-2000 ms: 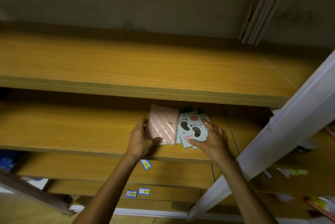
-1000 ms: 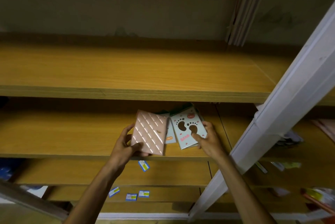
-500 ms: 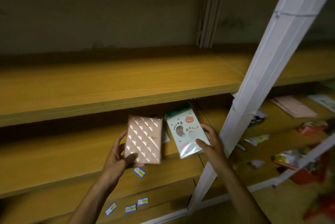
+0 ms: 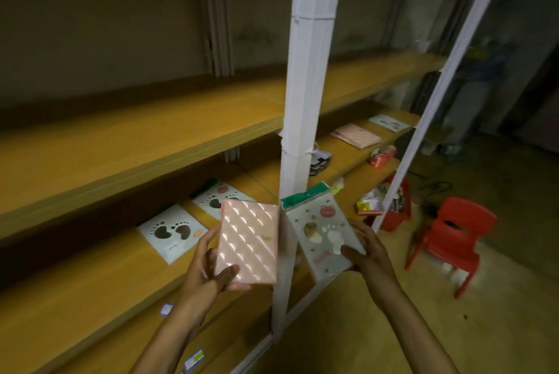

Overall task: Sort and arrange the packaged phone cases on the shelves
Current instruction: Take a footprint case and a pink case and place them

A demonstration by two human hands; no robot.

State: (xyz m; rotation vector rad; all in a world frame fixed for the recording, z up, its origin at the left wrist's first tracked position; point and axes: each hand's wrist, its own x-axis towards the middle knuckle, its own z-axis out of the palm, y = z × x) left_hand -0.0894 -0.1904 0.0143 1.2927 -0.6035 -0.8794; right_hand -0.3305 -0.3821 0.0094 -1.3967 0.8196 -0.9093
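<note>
My left hand (image 4: 205, 271) holds a pink quilted phone case pack (image 4: 248, 242) upright in front of the shelves. My right hand (image 4: 367, 252) grips a pale paw-print phone case pack (image 4: 320, 230) with a green header, just right of the pink one. Two more paw-print packs lie flat on the middle shelf (image 4: 90, 280): one (image 4: 172, 231) to the left, another (image 4: 216, 199) behind the pink pack. A pink pack (image 4: 355, 135) and a pale pack (image 4: 390, 122) lie further right on that shelf.
A white upright post (image 4: 305, 101) stands directly behind the held packs, and a second white post (image 4: 438, 95) slants at the right. A red plastic chair (image 4: 450, 237) and a red basket of packets (image 4: 390, 207) sit on the floor at right. The upper shelf (image 4: 136, 134) is bare wood.
Both hands have lifted their packs off the middle shelf and drawn them back toward me. The view has swung right, revealing the right shelf bay, chair and floor.
</note>
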